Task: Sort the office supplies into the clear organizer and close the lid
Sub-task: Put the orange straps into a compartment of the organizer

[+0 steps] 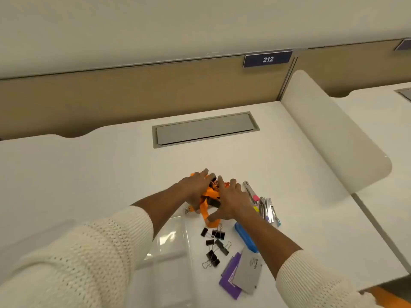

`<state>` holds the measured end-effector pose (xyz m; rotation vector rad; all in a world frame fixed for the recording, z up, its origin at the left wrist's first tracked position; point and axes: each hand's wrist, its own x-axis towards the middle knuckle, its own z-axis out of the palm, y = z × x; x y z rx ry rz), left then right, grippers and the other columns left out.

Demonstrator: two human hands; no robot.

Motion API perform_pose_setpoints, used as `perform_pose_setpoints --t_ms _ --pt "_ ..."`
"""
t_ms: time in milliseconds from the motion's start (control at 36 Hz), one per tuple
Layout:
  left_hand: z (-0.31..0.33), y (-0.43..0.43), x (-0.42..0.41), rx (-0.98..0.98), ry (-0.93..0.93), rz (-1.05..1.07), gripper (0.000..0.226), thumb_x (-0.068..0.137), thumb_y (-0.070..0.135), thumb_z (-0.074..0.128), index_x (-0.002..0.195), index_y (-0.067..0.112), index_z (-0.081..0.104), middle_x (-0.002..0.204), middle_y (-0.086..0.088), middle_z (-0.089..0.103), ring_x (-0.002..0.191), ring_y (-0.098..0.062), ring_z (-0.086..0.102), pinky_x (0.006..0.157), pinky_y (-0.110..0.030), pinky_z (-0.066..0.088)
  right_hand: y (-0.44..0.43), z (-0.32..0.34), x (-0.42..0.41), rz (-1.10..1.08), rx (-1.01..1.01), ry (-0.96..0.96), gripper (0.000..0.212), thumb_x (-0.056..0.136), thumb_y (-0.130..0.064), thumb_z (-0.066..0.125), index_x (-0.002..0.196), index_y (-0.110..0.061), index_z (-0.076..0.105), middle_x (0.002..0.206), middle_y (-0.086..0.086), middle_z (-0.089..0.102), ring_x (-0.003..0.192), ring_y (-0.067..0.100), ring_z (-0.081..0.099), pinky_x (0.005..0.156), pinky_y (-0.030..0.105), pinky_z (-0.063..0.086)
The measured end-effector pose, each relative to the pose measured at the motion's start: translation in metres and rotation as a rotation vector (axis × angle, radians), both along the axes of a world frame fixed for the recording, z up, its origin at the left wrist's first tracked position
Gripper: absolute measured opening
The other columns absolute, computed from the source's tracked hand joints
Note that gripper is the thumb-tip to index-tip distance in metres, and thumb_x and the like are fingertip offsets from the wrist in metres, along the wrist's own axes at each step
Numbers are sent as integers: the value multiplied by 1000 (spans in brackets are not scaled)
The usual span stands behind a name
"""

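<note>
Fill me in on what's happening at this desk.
A person in a cream knit sweater has both hands on a bundle of orange lanyards on the white desk: the left hand over its far side, the right hand on its near side. The clear organizer lies open beside them. Black binder clips, a blue stapler, purple and grey cards and some metal clips are loose on the desk, not yet sorted.
</note>
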<state>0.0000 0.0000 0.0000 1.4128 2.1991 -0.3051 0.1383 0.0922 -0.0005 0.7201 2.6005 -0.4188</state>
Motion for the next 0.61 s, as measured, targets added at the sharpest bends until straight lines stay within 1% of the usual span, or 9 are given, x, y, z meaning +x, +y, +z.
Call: perform_pose_setpoints --t_ms 83,139,194,250,333,389,444,528,611 --pt "-6 2 4 40 -16 9 136 71 38 94 168 19 0 162 -16 30 141 -37 41 107 -48 53 -2 -7 2 -14 -6 20 158 46 -73 89 163 -21 -4 151 24 25 134 44 41 96 53 53" --pt "-12 4 5 90 -43 46 123 77 41 90 167 20 9 153 -15 35 128 -35 53 101 -47 56 -1 -16 2 -27 -8 58 153 48 -64 93 162 -18 2 145 23 27 126 43 47 89 51 57" --pt "-14 6 5 162 -96 92 95 82 41 85 157 20 32 142 -14 40 103 -32 62 90 -45 58 0 -23 -1 -50 -38 131 129 58 -50 92 157 -16 17 138 21 30 112 41 56 81 48 60" --pt "-12 7 4 211 -119 138 62 86 34 79 137 16 49 130 -13 44 85 -27 55 78 -41 54 1 -25 -6 -91 -101 224 91 73 -38 85 146 -14 37 133 20 36 96 41 64 76 46 61" --pt "-9 6 4 238 -148 194 34 89 27 72 115 11 58 116 -13 51 88 -29 55 76 -36 45 4 -26 -14 -189 -195 295 57 79 -25 79 129 -14 54 118 15 45 82 39 65 68 39 53" --pt "-4 4 5 263 -164 237 24 90 25 71 105 8 63 109 -14 59 95 -32 59 75 -34 41 5 -25 -18 -240 -224 328 37 80 -19 75 114 -13 62 98 8 50 87 37 63 66 34 42" --pt "3 3 5 293 -164 277 13 89 18 70 96 8 65 103 -15 66 95 -31 60 73 -33 38 6 -20 -22 -275 -236 367 18 78 -11 70 96 -10 67 84 11 60 88 36 62 63 31 36" --pt "15 -1 4 364 -140 327 9 89 16 70 88 10 64 97 -14 70 89 -28 60 71 -33 38 7 -5 -28 -281 -240 428 13 73 -4 70 83 -10 67 83 18 68 80 37 63 59 30 37" --pt "39 -7 4 452 -99 360 10 89 17 70 92 8 68 95 -11 70 91 -29 62 70 -33 38 4 21 -29 -260 -237 506 20 72 -5 74 91 -11 72 86 15 68 79 35 64 58 30 41"
